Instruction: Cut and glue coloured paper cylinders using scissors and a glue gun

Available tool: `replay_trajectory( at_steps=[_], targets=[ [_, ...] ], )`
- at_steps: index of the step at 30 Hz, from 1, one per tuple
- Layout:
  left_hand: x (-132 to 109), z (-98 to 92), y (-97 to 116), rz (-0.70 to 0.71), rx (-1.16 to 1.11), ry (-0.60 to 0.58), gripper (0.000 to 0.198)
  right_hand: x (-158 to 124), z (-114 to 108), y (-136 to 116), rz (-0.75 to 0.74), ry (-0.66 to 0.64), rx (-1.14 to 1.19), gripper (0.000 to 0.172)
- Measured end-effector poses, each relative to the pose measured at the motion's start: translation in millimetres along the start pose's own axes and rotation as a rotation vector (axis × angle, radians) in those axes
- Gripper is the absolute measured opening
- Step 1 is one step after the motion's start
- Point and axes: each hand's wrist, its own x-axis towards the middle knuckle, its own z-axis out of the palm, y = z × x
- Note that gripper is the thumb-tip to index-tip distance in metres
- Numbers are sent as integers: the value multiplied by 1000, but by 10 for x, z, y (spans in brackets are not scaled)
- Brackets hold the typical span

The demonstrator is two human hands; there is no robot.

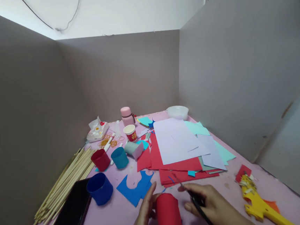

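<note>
At the bottom centre a red paper cylinder stands close to me with its closed top showing; its lower end is cut off by the frame. My left hand grips it from the left side, some fingers hidden behind it. To its right, my right hand is closed on scissors with black handles, whose thin metal blade points up and left. A blue paper sheet with rounded cut-outs lies flat beyond my left hand. Red paper sheets lie just past the blade.
Blue, teal and red rings stand left, near a black tray-like slab and wooden sticks. A paper cup, pink bottle and white bowl are behind. A yellow glue gun lies right.
</note>
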Motion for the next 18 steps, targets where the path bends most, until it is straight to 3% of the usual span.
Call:
replay_trajectory(
  at_steps=[3,9,18],
  targets=[
    [-6,10,-54,17,-16,8,101,-8,-20,-53,-22,70,-55,38],
    [31,-17,-169,55,-2,-22,107,-11,-33,-180,-58,-137,-190,32],
    [30,-42,-299,17,49,-27,106,-2,26,-25,-70,-78,-301,24]
  ],
)
